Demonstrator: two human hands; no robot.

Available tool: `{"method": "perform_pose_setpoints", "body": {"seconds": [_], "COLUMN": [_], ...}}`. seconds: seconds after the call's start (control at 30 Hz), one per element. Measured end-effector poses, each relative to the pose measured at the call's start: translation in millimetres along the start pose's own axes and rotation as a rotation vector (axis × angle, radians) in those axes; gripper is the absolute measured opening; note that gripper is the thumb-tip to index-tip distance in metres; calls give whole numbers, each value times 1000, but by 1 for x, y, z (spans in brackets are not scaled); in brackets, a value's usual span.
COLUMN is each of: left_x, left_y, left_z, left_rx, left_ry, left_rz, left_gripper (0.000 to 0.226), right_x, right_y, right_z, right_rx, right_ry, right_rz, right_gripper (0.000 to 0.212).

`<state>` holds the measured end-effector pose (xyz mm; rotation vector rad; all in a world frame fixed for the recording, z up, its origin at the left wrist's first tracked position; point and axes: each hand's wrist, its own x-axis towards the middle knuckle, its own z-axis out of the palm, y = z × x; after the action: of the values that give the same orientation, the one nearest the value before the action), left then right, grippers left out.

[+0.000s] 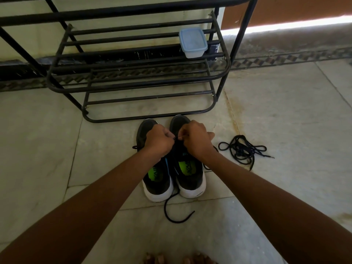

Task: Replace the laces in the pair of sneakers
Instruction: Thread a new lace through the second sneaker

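On the floor before the shoe rack [133,88], the sneakers [191,176] stand side by side. Both hands, left [158,140] and right [197,139], pinch a black lace [176,138] over the right shoe (threading, apparently). Next: feed its tip through an eyelet. Spare laces [242,150] lie nearby.

Dim in here, soft and greenish. One hard strip of daylight [285,25] burns white at the upper right, blown out. The floor [285,111] catches a dull sheen, shadows faint. The shoe rack [133,77] bows outward, wide-angle bending its bars. Slightly soft throughout, and the very bottom edge goes blurry.
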<state>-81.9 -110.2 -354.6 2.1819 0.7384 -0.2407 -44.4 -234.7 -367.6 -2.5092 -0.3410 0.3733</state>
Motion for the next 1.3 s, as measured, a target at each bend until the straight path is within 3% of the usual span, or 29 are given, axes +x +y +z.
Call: {"method": "perform_pose_setpoints", "body": {"seconds": [0.43,0.63,0.87,1.03,1.13,1.23,1.3], "left_x": [4,4,3,3,-1,-4,-5], "left_y": [3,4,4,4,8,12,15], "left_z": [-2,-1,1,2,3,-4,-10], "left_rx": [-52,-33,-34,-141,-245,-138,-244], "left_ry": [-30,10,55,41,69,204,258], "left_rz": [-32,-9,-1,-47,-82,96,206], "left_gripper": [20,27,18,16,14,17,22], "right_x": [-5,-10,-14,-55,-67,-67,-68], "right_y": [0,4,2,20,33,46,50], "right_z": [1,4,0,13,22,25,25], "right_rx": [-73,6,16,17,58,165,196], "right_ry": [-12,114,107,324,355,333,331], "right_rz": [-76,-129,-128,-107,-92,-107,-115], "right_gripper": [16,13,13,15,17,24,26]}}
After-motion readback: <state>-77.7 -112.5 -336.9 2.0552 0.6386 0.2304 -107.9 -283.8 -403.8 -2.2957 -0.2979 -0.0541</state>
